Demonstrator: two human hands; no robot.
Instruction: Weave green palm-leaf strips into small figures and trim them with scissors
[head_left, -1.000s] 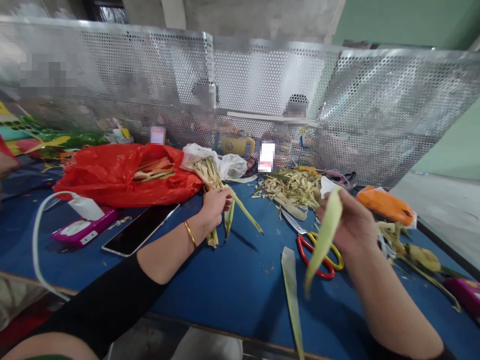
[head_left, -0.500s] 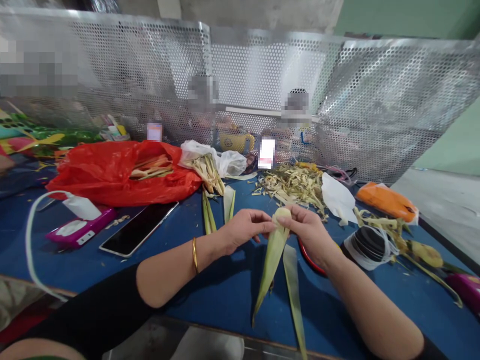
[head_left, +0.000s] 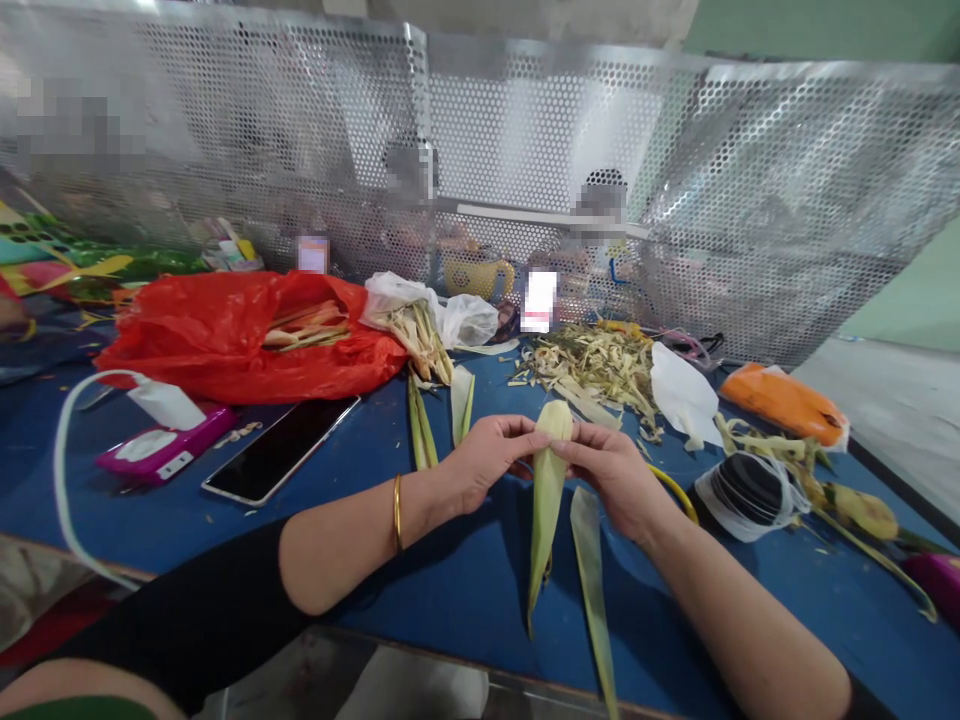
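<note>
A long pale green husk leaf (head_left: pixel 549 500) hangs tip down over the blue table, its rounded wide end at the top. My left hand (head_left: pixel 499 455) pinches its upper left edge between thumb and fingers. On the other edge, my right hand (head_left: pixel 604 465) pinches the same leaf. A second narrow leaf (head_left: pixel 592 590) lies below my right hand and reaches past the table's front edge. Beyond my left hand lie green stalks (head_left: pixel 421 425) and a short pale leaf piece (head_left: pixel 462 402).
Behind stand a perforated metal screen (head_left: pixel 510 130) and a lit phone (head_left: pixel 538 300). A scrap pile (head_left: pixel 600 370), red bag (head_left: pixel 187 330), dark phone (head_left: pixel 281 450), purple power strip (head_left: pixel 165 445), black spool (head_left: pixel 742 490) and orange packet (head_left: pixel 784 400) lie around the blue table (head_left: pixel 450 590).
The held leaf hangs more upright, its tip moved right and up. My right hand's fingers have shifted lower beside its wide end. A pale scrap now shows at the pile's front.
</note>
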